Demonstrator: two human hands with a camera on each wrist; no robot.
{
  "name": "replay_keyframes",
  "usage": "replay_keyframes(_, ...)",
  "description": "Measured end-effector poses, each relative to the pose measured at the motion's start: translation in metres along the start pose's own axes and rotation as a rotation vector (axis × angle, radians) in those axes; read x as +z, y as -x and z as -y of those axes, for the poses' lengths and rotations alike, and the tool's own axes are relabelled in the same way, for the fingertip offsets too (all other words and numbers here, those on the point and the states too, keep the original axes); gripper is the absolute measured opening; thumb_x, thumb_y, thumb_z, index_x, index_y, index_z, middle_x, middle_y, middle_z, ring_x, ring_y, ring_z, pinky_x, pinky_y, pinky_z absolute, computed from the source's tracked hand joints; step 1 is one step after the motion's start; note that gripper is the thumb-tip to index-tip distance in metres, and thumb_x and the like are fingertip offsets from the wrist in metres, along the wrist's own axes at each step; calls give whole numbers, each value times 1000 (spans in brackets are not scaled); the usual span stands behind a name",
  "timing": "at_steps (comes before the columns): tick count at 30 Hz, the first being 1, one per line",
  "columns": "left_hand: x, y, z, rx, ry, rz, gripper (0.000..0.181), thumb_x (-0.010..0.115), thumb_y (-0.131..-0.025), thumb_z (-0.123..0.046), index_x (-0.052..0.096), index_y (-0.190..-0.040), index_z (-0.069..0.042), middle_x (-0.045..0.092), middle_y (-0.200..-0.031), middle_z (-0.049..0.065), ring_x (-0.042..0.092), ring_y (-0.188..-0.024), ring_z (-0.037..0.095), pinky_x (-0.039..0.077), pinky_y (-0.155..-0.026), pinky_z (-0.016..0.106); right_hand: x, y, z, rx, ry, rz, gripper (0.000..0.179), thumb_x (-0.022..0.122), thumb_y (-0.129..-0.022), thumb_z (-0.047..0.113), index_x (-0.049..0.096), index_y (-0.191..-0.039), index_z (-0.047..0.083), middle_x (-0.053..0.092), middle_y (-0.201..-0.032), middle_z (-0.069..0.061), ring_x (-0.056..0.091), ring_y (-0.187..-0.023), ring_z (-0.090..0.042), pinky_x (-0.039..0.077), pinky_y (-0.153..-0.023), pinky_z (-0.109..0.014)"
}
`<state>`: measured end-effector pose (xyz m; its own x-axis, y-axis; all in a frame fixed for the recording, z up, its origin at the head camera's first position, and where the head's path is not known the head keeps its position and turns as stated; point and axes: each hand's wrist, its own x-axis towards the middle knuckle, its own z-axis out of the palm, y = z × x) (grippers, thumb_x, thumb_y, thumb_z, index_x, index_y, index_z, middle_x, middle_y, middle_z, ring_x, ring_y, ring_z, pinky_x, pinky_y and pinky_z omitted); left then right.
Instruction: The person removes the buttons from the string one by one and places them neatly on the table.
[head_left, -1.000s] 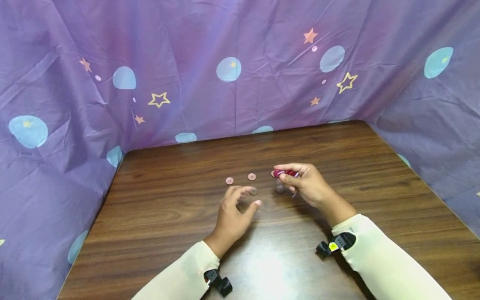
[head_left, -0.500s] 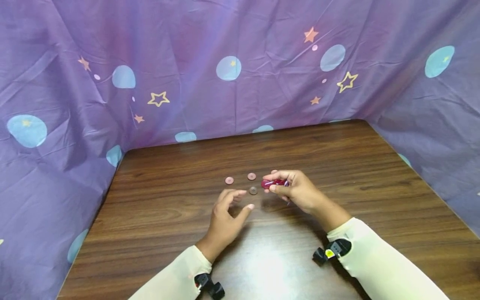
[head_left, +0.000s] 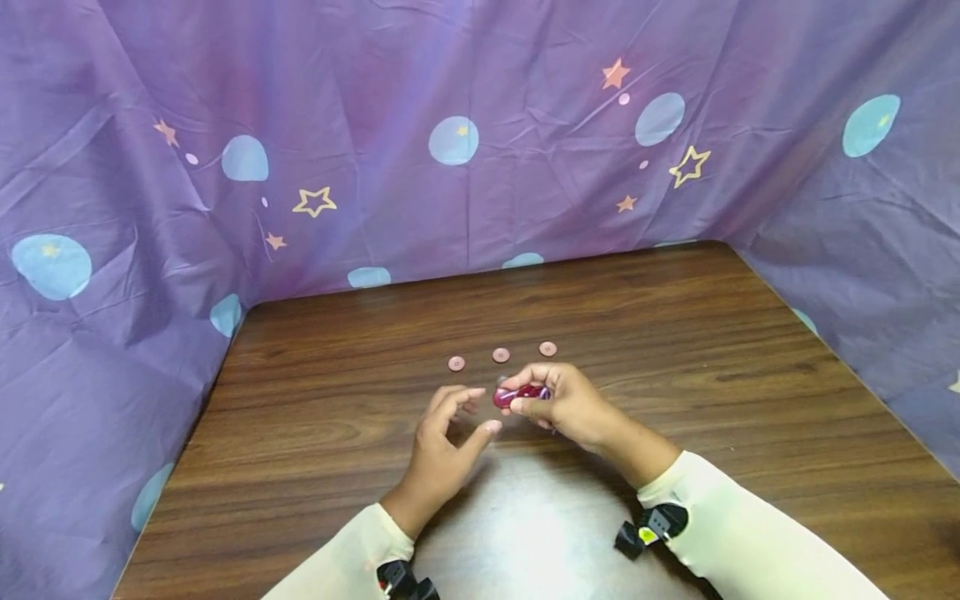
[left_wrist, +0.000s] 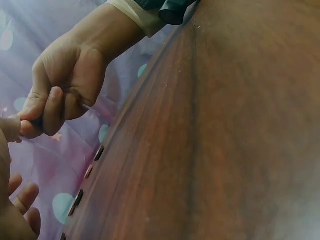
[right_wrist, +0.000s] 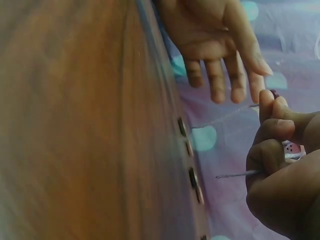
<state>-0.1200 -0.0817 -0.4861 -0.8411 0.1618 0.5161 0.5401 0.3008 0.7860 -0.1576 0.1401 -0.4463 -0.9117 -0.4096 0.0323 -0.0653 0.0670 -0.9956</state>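
In the head view my right hand (head_left: 576, 407) pinches a small bundle of dark red, glossy buttons (head_left: 503, 398) with pale lavender cord. The right wrist view shows two lengths of that cord (right_wrist: 237, 175) sticking out from the curled fingers, and a red face with small holes in the palm. Left of it my left hand (head_left: 444, 440) hovers with fingers and thumb spread, holding nothing. Beyond both hands lie three pink buttons (head_left: 501, 355) in a loose row. A grey-brown button (head_left: 502, 380) peeks out just behind the right fingertips, mostly hidden.
The wood-grain table (head_left: 322, 500) spreads around the hands, with a bright glare near its front. A purple cloth (head_left: 375, 125) with stars and blue ovals hangs behind and at both sides. Black wrist cameras (head_left: 651, 529) sit on the pale sleeves.
My right hand has come left and nearer with the red buttons, exposing the right-hand pink button and covering the grey-brown ones. The left hand has drawn back slightly, still spread.
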Motion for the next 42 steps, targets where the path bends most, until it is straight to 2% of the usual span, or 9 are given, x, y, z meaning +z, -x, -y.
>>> replay_keyframes(6, -3, 2, -3, -11, 30, 2, 42, 86, -93, -11, 72, -131, -1, 65, -126, 17, 68, -104, 35, 63, -83, 38, 14, 3, -3, 9, 6, -11, 23, 74, -94, -7, 70, -115, -15, 77, -94, 5, 48, -56, -3, 40, -50, -17)
replay_keyframes(10, -3, 2, -2, -11, 47, 16, 38, 86, -94, -11, 74, -129, -2, 64, -126, 16, 67, -106, 36, 65, -82, 39, 18, 3, -3, 0, 11, -23, 22, 75, -94, -6, 72, -114, -14, 77, -93, 3, 49, -55, -3, 41, -50, -17)
replay_keyframes(18, -2, 1, 0, 36, 65, 5, 29, 86, -92, -6, 77, -120, -3, 64, -123, 17, 68, -105, 21, 65, -75, 33, 23, 3, -6, 15, 15, -43, 22, 76, -93, -6, 73, -115, -11, 79, -93, 2, 49, -56, -3, 41, -50, -17)
replay_keyframes(24, -1, 1, 2, 39, 60, 1, 32, 86, -92, -6, 77, -123, -4, 63, -124, 17, 69, -105, 31, 66, -79, 36, 23, 3, -5, 25, 28, -60, 21, 76, -94, -5, 74, -114, -11, 83, -102, -9, 48, -56, -3, 41, -50, -17)
replay_keyframes(27, -1, 1, 3, 35, 52, 3, 32, 86, -92, -7, 77, -123, -5, 63, -124, 15, 68, -105, 33, 65, -82, 38, 23, 3, -5, 23, 37, -55, 20, 75, -95, -4, 74, -113, -11, 82, -100, -10, 48, -55, -3, 40, -50, -17)
replay_keyframes(36, -2, 0, 2, 31, 34, 3, 26, 85, -93, -9, 78, -118, -7, 65, -123, 11, 67, -108, 19, 63, -84, 39, 23, 2, -6, 19, 28, -38, 20, 75, -96, -3, 73, -114, -11, 74, -87, 5, 48, -56, -4, 41, -50, -17)
replay_keyframes(42, -2, 1, 2, 31, 22, -12, 24, 85, -93, -8, 78, -116, -8, 66, -123, 10, 66, -108, 18, 60, -86, 37, 22, 3, -5, 54, 12, -44, 23, 75, -96, 1, 72, -115, -12, 66, -78, 8, 48, -57, -4, 40, -51, -18)
